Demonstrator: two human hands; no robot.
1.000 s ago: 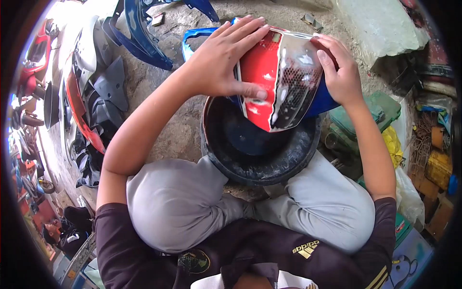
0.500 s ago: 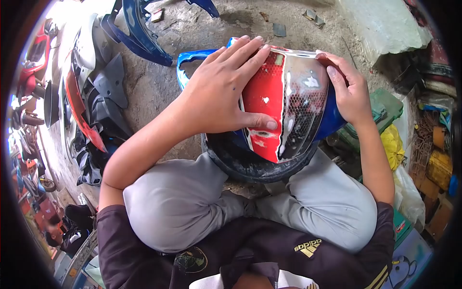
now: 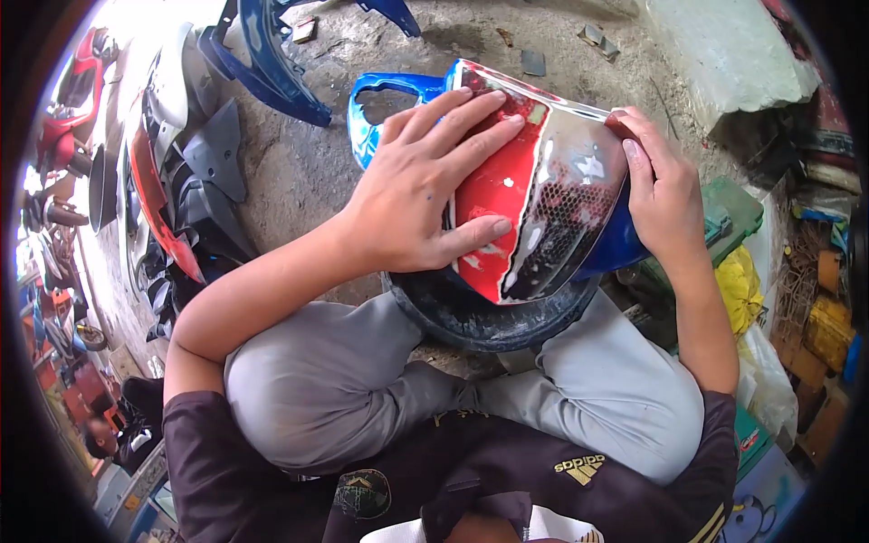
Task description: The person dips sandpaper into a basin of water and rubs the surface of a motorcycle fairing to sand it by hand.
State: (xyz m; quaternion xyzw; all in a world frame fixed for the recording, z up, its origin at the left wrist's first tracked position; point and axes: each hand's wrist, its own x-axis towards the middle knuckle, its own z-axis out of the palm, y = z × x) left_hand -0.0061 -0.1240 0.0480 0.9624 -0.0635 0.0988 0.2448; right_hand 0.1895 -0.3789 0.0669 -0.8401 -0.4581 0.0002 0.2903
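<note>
Left hand [image 3: 409, 195], fingers spread, and right hand [image 3: 665, 201], fingers clamped on, hold one red-and-black panel [image 3: 568, 204] over one basin [image 3: 489, 328]

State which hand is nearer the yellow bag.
Right. The right hand is at the right edge of the panel, above and left of the yellow bag in the picture; the left hand lies spread on its red side, farther off.

Dark short-sleeved shirt [image 3: 534, 448], gold adidas logo [image 3: 580, 468]; grey trousers [image 3: 625, 394]
</note>
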